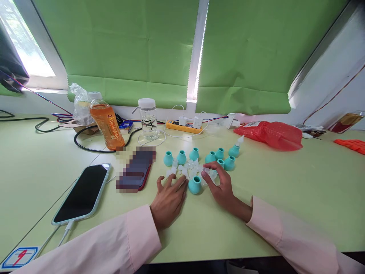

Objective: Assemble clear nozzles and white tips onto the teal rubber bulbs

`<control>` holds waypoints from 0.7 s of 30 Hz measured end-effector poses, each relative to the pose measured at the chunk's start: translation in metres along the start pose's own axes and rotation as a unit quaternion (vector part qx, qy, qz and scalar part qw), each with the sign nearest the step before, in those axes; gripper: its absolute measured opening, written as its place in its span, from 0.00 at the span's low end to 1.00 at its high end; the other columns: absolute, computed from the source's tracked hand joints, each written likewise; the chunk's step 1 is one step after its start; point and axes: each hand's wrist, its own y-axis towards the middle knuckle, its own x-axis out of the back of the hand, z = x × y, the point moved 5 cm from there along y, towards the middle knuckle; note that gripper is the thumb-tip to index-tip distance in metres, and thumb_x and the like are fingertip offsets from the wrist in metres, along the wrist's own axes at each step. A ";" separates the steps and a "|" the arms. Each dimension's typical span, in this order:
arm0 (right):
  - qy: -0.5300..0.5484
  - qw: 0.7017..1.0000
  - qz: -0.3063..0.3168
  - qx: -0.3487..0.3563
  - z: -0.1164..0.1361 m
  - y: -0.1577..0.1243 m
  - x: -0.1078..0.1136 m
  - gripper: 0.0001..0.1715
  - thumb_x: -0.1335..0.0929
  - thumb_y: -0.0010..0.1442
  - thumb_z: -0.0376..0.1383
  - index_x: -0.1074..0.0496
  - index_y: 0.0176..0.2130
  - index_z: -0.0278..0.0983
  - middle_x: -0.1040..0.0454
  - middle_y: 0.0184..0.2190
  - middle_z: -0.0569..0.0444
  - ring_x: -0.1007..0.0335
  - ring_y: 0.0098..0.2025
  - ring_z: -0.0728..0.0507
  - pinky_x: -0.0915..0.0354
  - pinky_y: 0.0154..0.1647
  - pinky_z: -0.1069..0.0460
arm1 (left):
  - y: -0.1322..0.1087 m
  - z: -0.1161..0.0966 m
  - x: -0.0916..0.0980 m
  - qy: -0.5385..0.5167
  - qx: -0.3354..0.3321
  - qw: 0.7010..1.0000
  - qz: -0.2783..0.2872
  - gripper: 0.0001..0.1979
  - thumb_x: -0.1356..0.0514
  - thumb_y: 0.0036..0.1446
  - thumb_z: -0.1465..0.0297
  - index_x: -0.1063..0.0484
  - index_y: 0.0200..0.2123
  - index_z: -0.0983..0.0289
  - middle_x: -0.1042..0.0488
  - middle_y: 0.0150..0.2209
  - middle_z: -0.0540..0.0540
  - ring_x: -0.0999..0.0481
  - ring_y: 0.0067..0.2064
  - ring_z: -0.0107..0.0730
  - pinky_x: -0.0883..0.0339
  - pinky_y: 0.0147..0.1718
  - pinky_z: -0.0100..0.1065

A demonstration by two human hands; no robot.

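My left hand (170, 198) rests on the table with its fingers spread and curved, the fingertips beside a pile of small translucent plastic pieces (190, 166). The thumb and index finger of my right hand (221, 189) close in a pinch around one clear plastic piece (205, 169) at the pile's right side. Between my hands stands a round turquoise bulb (195, 185) with its open neck up. Several like it stand behind the pile, among them a left bulb (168, 158). One bulb at the far right (234, 150) bears a translucent pointed tip (241, 139).
A phone (82, 194) on a cable and a partly blurred dark phone (135, 169) lie at the left. Behind them stand an orange drink bottle (107, 121) and a clear jar (148, 120). A yellow power strip (184, 127) and a red plastic package (270, 135) lie at the back.
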 end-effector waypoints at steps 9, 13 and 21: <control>0.043 0.976 0.030 0.211 0.030 -0.010 0.008 0.14 0.38 0.50 0.28 0.39 0.39 0.39 0.38 0.27 0.54 0.41 0.30 0.47 0.40 0.29 0.50 | -0.001 0.004 0.019 -0.089 0.006 0.987 -0.134 0.14 0.52 0.55 0.74 0.38 0.46 0.62 0.35 0.46 0.56 0.41 0.45 0.39 0.47 0.38 0.42; -0.037 0.974 -0.014 0.222 0.026 -0.003 0.014 0.15 0.36 0.49 0.29 0.38 0.39 0.39 0.37 0.29 0.53 0.40 0.31 0.46 0.41 0.30 0.49 | -0.002 0.005 0.020 -0.149 -0.022 0.969 -0.193 0.11 0.49 0.54 0.74 0.35 0.41 0.63 0.32 0.41 0.56 0.39 0.42 0.35 0.42 0.37 0.38; -0.287 0.947 0.047 0.134 -0.013 0.015 -0.002 0.10 0.38 0.54 0.37 0.34 0.38 0.37 0.29 0.32 0.53 0.36 0.35 0.44 0.49 0.36 0.48 | -0.001 0.007 0.022 -0.222 -0.053 0.946 -0.232 0.08 0.45 0.51 0.76 0.32 0.36 0.64 0.31 0.35 0.56 0.37 0.37 0.31 0.37 0.35 0.35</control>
